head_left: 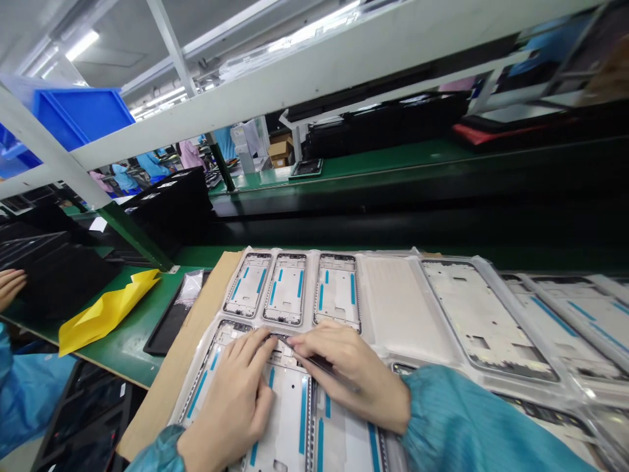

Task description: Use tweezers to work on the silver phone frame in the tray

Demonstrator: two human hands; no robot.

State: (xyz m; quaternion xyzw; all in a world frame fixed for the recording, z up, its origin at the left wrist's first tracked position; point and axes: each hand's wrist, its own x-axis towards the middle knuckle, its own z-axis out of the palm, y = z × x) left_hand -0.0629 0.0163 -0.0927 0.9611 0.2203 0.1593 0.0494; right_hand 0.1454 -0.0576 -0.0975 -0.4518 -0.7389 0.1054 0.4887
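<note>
A phone middle frame (285, 419) with blue strips lies in a clear plastic tray (403, 301) in front of me. My left hand (230, 393) rests over this frame, fingers stretched toward its top edge and touching there. My right hand (348, 367) is closed around a thin dark tool that looks like tweezers (327, 367). Its tip end is beside the left fingertips, at the frame's top edge; whatever small part lies there is hidden by the fingers. Behind the hands, several similar frames (285, 288) sit in the tray's back row.
More trayed frames (486, 314) lie to the right. Brown cardboard (162, 387) runs under the tray's left side. On the green bench are a black tray (170, 321) and a yellow sheet (108, 311). A co-worker's hand (10, 287) shows at far left. A white rail (295, 85) crosses overhead.
</note>
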